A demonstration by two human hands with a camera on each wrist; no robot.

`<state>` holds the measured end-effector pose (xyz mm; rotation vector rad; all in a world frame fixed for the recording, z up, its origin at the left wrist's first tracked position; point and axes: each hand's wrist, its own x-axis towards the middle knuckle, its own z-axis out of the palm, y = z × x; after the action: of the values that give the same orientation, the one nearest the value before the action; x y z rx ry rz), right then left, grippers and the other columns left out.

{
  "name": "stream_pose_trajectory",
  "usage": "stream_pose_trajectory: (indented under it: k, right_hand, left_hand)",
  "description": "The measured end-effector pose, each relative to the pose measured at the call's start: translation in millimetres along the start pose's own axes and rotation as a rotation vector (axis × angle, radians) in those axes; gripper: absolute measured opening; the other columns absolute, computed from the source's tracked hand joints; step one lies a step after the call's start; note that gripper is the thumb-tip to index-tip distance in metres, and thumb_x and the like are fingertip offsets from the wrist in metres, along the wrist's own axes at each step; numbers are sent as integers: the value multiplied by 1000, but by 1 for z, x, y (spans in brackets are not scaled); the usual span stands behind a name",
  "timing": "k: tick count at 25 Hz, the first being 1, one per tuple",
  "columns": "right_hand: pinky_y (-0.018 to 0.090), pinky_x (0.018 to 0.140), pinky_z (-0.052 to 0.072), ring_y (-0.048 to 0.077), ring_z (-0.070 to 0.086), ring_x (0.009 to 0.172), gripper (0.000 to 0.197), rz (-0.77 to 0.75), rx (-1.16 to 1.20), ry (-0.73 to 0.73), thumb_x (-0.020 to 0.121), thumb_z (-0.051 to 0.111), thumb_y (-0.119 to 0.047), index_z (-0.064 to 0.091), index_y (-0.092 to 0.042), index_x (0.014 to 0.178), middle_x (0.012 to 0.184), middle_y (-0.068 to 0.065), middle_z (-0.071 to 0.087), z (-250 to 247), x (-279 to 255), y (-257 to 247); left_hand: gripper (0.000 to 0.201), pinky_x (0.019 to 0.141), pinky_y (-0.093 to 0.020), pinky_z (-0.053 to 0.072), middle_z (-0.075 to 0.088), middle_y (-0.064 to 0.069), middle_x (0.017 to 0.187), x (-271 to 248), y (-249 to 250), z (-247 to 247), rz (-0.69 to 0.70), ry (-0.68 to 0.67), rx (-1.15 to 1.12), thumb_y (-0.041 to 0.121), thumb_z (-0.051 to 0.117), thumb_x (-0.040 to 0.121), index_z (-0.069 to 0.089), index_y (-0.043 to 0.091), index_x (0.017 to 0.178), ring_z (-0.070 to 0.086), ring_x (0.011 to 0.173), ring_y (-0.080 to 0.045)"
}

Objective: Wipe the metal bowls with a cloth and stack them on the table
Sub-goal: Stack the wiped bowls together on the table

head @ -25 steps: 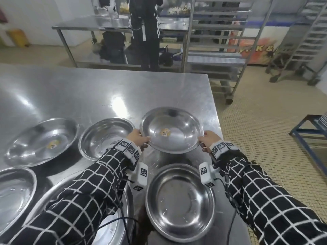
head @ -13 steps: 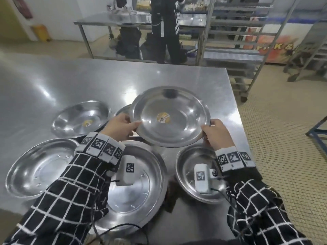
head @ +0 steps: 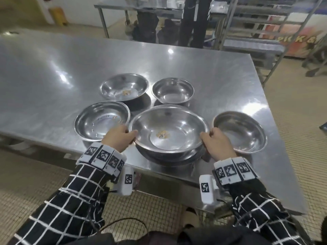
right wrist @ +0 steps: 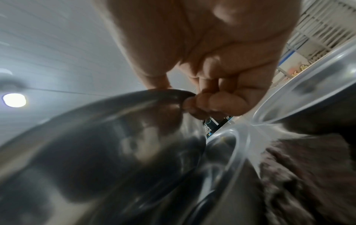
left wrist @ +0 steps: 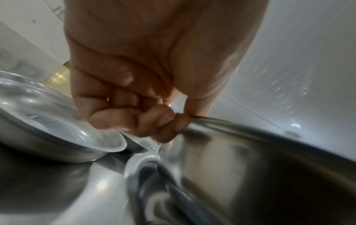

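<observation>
A big working kitchen is shown. A long steel worktop (head: 177,64) is seen in the middle, a second steel table (head: 141,7) at 12 o'clock, tall metal racks (head: 256,29) at 1 o'clock, and a tiled floor (head: 300,106).

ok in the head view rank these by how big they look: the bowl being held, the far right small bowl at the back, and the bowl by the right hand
1. Held bowl, gripped by left hand and right hand; it is nearest the camera, which adds to its size.
2. Bowl by the right hand.
3. Back small bowl; it sits farther off, so the gap is less sure.
</observation>
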<state>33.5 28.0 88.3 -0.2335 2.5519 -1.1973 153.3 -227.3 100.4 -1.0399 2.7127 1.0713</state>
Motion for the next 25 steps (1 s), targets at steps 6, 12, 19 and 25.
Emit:
stream_pose_trajectory:
  k: [6,12,19,25]
  right_hand:
    - [35,70,43,23,53,76,28,-39,-325,71,93,43,-36,50,-8,96,89,10,58,21,-4,14]
    - [39,74,49,26,57,84,35,-50,-634,67,94,34,-46,50,-16,101,91,6,61,21,0,21]
    - [37,64,51,20,57,67,33,-265,-404,45,100,32,-42,49,-15,90,76,3,59,12,27,-15]
    - [29,67,43,13,53,69,18,-415,-375,-75,99,41,-32,51,-18,92,76,-5,55,47,101,-105]
  left_hand:
    - [38,60,-31,36,61,-6,73,-6,-21,16,106,14,254,41,45,95,52,14,69,52,65,-17]
    - [38,61,-30,40,57,-4,73,3,-23,23,102,18,352,43,40,95,48,15,71,50,65,-18]
    - [40,68,-30,42,60,-4,77,33,-29,10,69,67,301,43,37,97,54,15,74,56,71,-18]
    - [38,68,-29,36,62,-7,85,94,-30,-57,32,199,338,34,36,99,63,7,97,51,73,-18]
